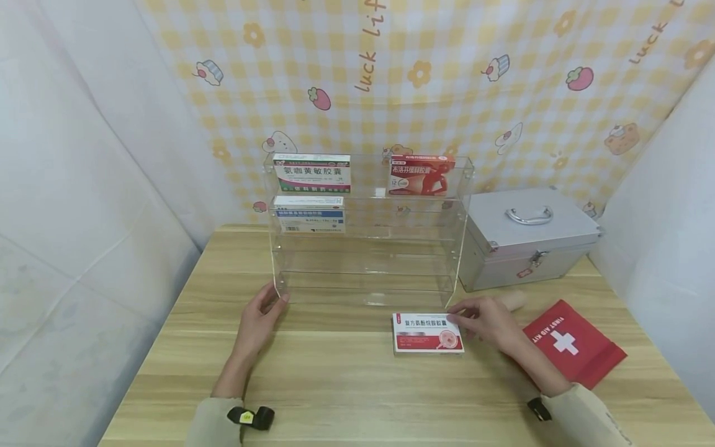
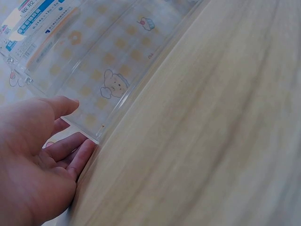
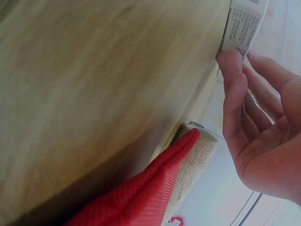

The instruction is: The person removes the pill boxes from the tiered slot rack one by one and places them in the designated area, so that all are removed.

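Note:
A clear acrylic display rack (image 1: pixel 368 264) with several tiers stands on the wooden table. At its lower left corner, my left hand (image 1: pixel 262 316) holds the edge of the side panel, thumb on one face and fingers around the other, as the left wrist view (image 2: pixel 42 155) shows from close by. In front of the rack's right end lies a white and red medicine box (image 1: pixel 427 335), flat on the table. The thumb and fingertips of my right hand (image 1: pixel 488 323) pinch its right end. The right wrist view shows the box's printed end (image 3: pixel 244 28) at the fingertips.
On the rack sit a green and white box (image 1: pixel 313 175), a red box (image 1: pixel 421 177) and a blue and white box (image 1: pixel 311 216). A silver case (image 1: pixel 530 239) stands to the right. By my right forearm lie a red first aid pouch (image 1: pixel 575 344) and a beige roll (image 1: pixel 512 300).

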A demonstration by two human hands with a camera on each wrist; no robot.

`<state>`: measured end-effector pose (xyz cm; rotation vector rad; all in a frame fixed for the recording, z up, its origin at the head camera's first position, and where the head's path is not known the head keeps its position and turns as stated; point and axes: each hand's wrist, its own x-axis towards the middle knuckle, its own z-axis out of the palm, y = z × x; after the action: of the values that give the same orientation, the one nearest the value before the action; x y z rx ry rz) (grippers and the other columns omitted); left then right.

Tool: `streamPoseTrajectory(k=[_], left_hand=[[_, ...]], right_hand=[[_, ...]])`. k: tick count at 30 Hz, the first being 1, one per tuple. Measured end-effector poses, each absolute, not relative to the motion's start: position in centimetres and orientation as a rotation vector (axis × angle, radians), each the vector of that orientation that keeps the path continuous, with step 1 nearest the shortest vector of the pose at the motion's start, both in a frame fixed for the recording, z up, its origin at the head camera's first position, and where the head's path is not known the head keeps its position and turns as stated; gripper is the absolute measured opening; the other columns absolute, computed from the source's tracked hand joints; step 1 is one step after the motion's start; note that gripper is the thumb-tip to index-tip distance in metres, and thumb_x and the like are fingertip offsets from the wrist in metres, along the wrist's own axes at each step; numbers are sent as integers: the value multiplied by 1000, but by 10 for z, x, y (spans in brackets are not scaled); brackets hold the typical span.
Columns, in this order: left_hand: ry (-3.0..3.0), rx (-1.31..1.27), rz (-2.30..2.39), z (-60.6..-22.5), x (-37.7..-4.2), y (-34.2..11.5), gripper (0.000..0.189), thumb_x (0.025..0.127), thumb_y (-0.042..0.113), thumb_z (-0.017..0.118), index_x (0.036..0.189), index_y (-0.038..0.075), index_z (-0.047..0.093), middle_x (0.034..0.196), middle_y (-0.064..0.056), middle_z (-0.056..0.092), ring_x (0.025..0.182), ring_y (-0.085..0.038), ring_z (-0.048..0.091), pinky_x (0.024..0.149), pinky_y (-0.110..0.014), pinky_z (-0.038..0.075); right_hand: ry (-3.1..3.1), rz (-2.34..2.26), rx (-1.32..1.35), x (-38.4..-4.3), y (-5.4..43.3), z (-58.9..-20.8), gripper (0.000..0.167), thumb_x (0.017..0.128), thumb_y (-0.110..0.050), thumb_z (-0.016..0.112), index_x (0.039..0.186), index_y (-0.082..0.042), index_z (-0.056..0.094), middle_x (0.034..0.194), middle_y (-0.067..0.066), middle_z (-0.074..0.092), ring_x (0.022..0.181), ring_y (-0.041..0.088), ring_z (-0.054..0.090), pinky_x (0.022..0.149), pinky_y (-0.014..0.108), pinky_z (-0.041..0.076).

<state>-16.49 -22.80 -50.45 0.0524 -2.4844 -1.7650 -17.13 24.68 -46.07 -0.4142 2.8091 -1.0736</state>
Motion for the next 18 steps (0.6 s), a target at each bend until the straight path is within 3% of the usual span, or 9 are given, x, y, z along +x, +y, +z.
streamPoseTrajectory(k=[10, 18], left_hand=[[-2478, 74, -1777, -504, -165, -227, 57, 97, 37, 62, 148, 19, 43, 143, -12, 50, 127, -29, 51, 103, -40, 45], [-2479, 91, -1783, -503, -163, -227, 55, 98, 35, 61, 148, 19, 43, 143, -12, 50, 126, -31, 51, 103, -42, 45]], right_hand=[[2826, -1061, -381, -169, 255, -447, 21, 90, -22, 73, 108, -11, 74, 87, 1, 72, 68, 13, 64, 50, 27, 54], [3052, -867, -483, -165, 248, -411, 21, 90, -34, 72, 102, -18, 76, 72, -10, 69, 51, 6, 59, 47, 25, 45]])
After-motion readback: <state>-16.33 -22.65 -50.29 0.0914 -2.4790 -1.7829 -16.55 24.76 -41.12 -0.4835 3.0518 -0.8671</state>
